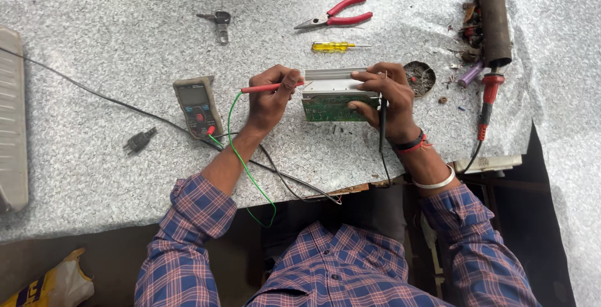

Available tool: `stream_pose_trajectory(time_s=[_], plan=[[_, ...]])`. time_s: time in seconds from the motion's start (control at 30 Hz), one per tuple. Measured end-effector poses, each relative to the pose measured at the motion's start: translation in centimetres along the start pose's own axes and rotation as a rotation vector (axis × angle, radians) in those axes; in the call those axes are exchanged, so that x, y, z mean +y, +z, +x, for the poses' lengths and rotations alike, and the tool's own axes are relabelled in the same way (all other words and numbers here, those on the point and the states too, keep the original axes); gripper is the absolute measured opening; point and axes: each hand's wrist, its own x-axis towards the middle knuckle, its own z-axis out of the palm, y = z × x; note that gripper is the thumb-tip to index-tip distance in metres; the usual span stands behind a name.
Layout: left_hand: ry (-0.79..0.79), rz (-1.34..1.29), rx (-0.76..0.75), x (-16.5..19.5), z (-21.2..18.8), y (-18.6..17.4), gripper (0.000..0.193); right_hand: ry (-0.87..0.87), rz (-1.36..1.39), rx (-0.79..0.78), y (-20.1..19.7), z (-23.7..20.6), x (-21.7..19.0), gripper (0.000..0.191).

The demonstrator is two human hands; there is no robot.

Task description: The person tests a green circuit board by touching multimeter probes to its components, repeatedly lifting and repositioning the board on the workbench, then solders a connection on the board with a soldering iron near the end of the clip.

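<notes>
Nearest you, your plaid sleeves fill the bottom edge, and your forearms reach up over the table's torn front lip. A green wire (pixel 241 150) and thin black leads loop off that lip; where they end below is hidden.

Your left hand (pixel 270 97) is closed around a red probe (pixel 263 87), pinched between thumb and fingers, its tip pointing at the left end of the circuit board (pixel 332 108). Whether the tip touches is too small to tell.

Your right hand (pixel 383 97) clamps the board's right end, fingers curled over the silver heat sink (pixel 332 78) on its far side, with a black probe (pixel 382 128) hanging down from the same grip. Your fingers cover that end of the board.

The board sits mid-table, just beyond your wrists. Left of it lies a multimeter (pixel 197 105); its screen is unreadable. Farther off are a yellow screwdriver (pixel 335 46) and red-handled pliers (pixel 338 15). At far right a soldering iron (pixel 487 103) lies beside a dark cylinder (pixel 494 22).
</notes>
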Motion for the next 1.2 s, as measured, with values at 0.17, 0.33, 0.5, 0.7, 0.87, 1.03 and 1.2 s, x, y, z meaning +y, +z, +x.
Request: stream_pose_trajectory(time_s=[0.17,0.33,0.5,0.7,0.87,1.03,1.2], plan=[[-0.015,-0.041,-0.007,-0.6,0.2,0.4,0.044,-0.038,0.003,0.007,-0.2,-0.1,0.8,0.035],[-0.039,-0.072,-0.003,-1.2,0.2,0.2,0.045,-0.016,-0.015,-0.008,0.2,-0.1,0.7,0.034],[-0.015,-0.077,-0.009,-1.3,0.0,-0.4,0.044,-0.001,-0.015,0.000,0.8,0.0,0.0,0.033],[-0.002,-0.077,-0.040,-1.0,-0.2,-1.0,0.040,-0.047,-0.050,0.036,1.7,-0.6,0.6,0.037],[0.094,-0.141,-0.158,-1.0,-0.3,-1.1,0.041,-0.058,-0.065,0.167,2.4,-1.6,2.7,0.041],[0.015,-0.282,-0.152,-1.3,0.0,-0.8,0.045,-0.076,-0.092,0.159,2.7,-2.5,3.7,0.041],[0.055,-0.364,-0.123,-2.1,0.2,-1.2,0.035,-0.132,-0.184,0.152,3.1,-2.8,3.9,0.042]])
